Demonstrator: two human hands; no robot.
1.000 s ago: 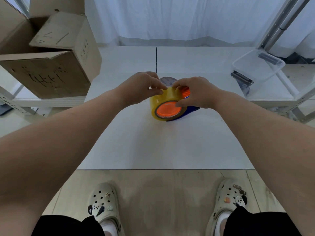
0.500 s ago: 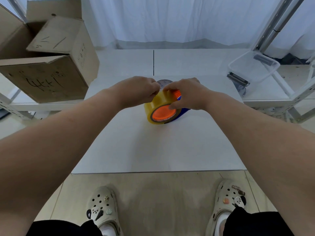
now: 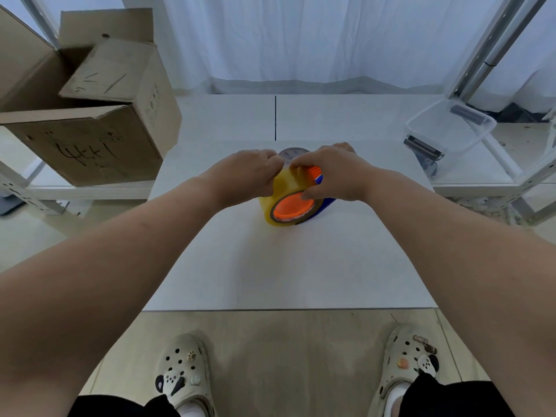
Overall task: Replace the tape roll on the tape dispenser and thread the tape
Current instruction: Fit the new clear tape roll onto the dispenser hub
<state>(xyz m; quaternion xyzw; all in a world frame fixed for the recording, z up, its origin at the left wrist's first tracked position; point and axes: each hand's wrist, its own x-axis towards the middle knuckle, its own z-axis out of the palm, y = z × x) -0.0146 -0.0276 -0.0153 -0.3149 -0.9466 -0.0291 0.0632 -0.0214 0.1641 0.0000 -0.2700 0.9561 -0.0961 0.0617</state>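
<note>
A yellowish tape roll sits on the orange hub of a blue tape dispenser that rests on the white table. My left hand presses against the roll's left side, fingertips pinching at its top. My right hand covers the dispenser's top and right side, thumb on the hub's rim. Behind my fingers a second, grey-cored roll peeks out. Most of the dispenser's body is hidden under my right hand.
An open cardboard box stands on a shelf at the left. A clear plastic bin lies on the right shelf beside a metal frame post. My feet in clogs stand below the table's near edge.
Both hands keep their hold on the roll and dispenser. The fingertips have closed together at the roll's top. The view has tilted a little.
</note>
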